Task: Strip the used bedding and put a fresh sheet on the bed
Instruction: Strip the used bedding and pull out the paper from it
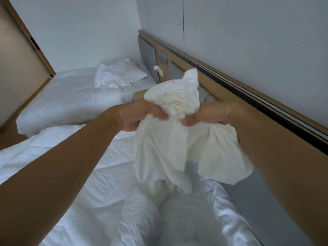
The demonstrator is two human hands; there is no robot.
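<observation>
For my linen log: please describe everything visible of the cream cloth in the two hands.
The cream cloth is soft, wrinkled fabric, more yellowish than the white bedding below. The left hand and right hand grip its bunched middle; a gathered top bulges above them, loose folds hang beneath.

The bunched cloth [170, 139] at the frame's centre was cream, soft and matt. The duvet [106, 174] below was white, creased cotton-like fabric. The headboard [221, 86] at right looked like smooth matt wood, with grey padded panels [146, 54].
</observation>
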